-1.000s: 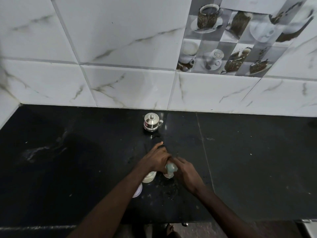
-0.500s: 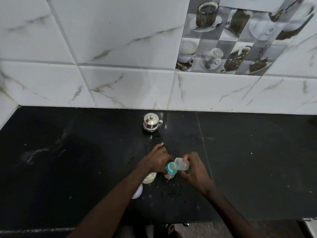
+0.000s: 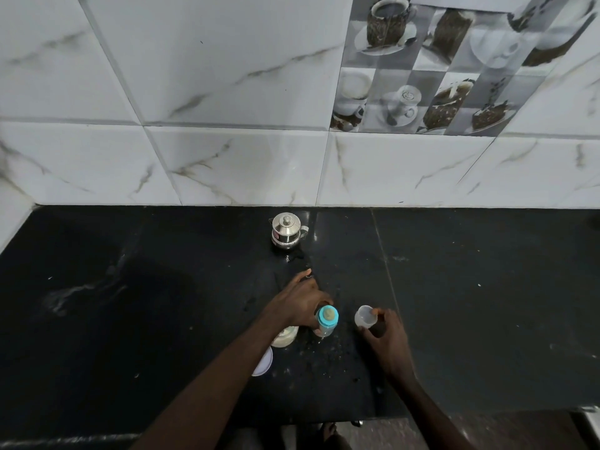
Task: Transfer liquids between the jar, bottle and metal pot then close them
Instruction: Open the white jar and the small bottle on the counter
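Since 0.5 s ago the right hand (image 3: 388, 339) carried the cap (image 3: 366, 316), pinched in its fingers, away from the bottle (image 3: 326, 323) gripped by the left hand (image 3: 297, 303); uncapping seems done, pouring likely next.

No readable text anywhere. Small lidded steel pot (image 3: 286, 230), near the black counter's back edge, carries a red-and-white sticker on its side; the print is too small to make out.

Your left hand (image 3: 300, 303) reaches forward, palm down, fingers curled closed in grip, index finger stretched ahead. Your right hand (image 3: 388, 341) sits just right of left, slightly nearer you, fingers and thumb pinched shut. Both forearms bare, angled inward.
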A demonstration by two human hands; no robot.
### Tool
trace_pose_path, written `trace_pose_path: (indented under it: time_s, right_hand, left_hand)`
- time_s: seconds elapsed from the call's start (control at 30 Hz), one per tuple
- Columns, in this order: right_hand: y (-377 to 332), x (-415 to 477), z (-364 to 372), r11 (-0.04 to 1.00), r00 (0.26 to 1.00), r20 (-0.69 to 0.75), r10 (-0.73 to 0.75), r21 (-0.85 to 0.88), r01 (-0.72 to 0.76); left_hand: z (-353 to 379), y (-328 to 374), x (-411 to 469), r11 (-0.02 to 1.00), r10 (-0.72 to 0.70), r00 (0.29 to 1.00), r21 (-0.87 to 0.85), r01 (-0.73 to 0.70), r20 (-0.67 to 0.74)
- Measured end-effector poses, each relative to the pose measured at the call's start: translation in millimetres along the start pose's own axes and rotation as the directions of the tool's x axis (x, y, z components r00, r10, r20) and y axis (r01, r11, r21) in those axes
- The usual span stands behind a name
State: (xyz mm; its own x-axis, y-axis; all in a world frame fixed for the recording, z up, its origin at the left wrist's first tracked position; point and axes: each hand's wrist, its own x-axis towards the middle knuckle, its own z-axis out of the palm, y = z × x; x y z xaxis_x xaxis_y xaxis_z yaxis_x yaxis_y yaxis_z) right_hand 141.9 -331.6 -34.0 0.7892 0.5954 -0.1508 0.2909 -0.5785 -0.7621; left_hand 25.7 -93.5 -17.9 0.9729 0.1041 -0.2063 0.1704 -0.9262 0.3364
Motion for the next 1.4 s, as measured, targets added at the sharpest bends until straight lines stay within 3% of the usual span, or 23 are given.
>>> trace_pose_path:
  time_s: [0.5, 0.67, 0.83, 1.03, 1.4]
  right_hand:
    - [-2.4, -5.9, 5.6, 0.983, 0.997, 0.068, -0.045, -0.177, 0.056]
    - [-24.0, -10.8, 18.6, 0.960, 0.983, -0.065, -0.174, -0.231, 0.155]
    - [-61.0, -7.1, 40.8, 0.909, 0.943, 0.117, -0.313, -0.251, 0.333]
    - [-61.3, 5.8, 50.1, 0.904, 0.952, 0.161, -0.259, -0.307, 0.297]
    - [-64.0, 18.0, 30.7, 0.806, 0.863, 0.325, -0.387, -0.335, 0.488]
  left_hand:
    - [5.1, -0.7, -0.5, 1.000, -0.001, 1.000, -0.019, 0.001, -0.005]
    - [2.8, 0.3, -1.6, 0.999, -0.006, 1.000, -0.044, 0.006, -0.005]
    - [12.9, -4.3, 3.1, 0.998, -0.018, 0.999, -0.053, 0.015, -0.043]
    - [8.6, -7.1, 5.5, 0.998, 0.000, 0.998, -0.059, -0.003, -0.055]
    - [-5.5, -0.2, 3.8, 0.997, 0.044, 0.999, -0.070, -0.042, 0.021]
